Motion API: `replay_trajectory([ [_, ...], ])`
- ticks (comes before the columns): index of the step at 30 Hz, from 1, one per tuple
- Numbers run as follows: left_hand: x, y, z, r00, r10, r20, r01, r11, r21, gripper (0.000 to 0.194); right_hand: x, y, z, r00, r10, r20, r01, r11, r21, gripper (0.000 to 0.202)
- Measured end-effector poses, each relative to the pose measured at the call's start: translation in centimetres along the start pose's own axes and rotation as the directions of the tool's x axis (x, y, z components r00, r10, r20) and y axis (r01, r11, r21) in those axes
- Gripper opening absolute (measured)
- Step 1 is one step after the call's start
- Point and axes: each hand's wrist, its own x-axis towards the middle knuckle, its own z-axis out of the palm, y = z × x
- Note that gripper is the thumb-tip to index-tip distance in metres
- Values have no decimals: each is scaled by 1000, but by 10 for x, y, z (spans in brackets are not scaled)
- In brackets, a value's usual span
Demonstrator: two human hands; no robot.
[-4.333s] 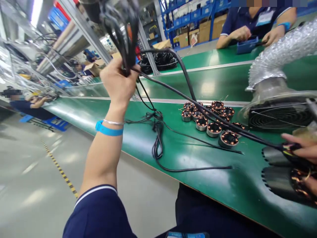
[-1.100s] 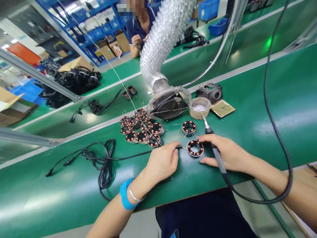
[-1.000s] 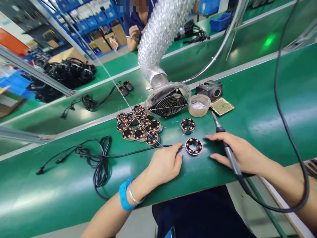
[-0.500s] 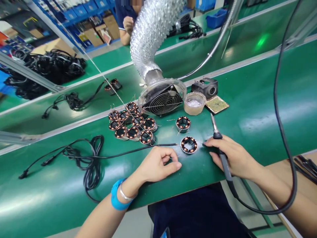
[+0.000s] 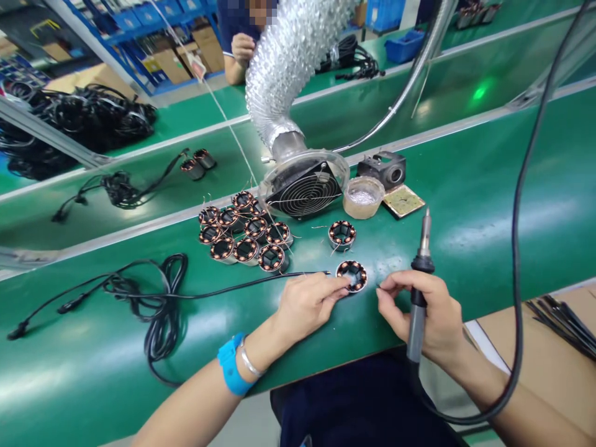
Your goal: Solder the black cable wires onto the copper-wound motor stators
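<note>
At the bench's near side, my left hand (image 5: 307,304) is closed on the left rim of a motor stator (image 5: 352,268), a ring with copper windings. Its index finger reaches over the rim and the thumb sits below. My right hand (image 5: 433,310) is closed round a soldering iron (image 5: 424,242), its tip pointing up and clear of the stator. The thumb and index finger of that hand come close together; whether anything is between them I cannot tell. A black cable (image 5: 261,284) ends just left of the held stator. Another stator (image 5: 342,234) stands just behind.
Several stators (image 5: 246,249) cluster to the left. Behind them hangs a fume extractor fan (image 5: 307,192) on a silver duct (image 5: 274,81). A solder-filled cup (image 5: 363,197), a yellowish pad (image 5: 404,202) and a black holder (image 5: 382,169) stand at the back. A person's hand (image 5: 243,48) shows across the bench.
My left hand has moved right onto the stator's rim. My right hand has turned the soldering iron more upright, its tip moving right, away from the pad.
</note>
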Motion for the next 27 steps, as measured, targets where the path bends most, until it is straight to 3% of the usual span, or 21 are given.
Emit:
replay_trajectory([
  [4, -1, 13, 5, 993, 96, -62, -87, 986, 141, 19, -7, -6, 11, 997, 42, -64, -40, 999, 27, 40],
  [8, -3, 21, 4, 996, 88, -28, -84, 991, 102, 17, -8, -8, 14, 995, 79, -63, -75, 996, 54, 42],
  [12, -5, 18, 2, 1000, 27, -7, -27, 998, 59, 19, -6, -10, 14, 994, 100, -46, -97, 993, 63, 42],
  [19, -6, 12, 2, 997, 46, 61, -51, 996, 73, 21, -3, -13, 13, 994, 107, -38, -104, 993, 53, 40],
  [27, -4, 10, 1, 993, 48, 112, -51, 998, 30, 25, 8, -11, 9, 976, 212, 56, -217, 970, 107, 33],
])
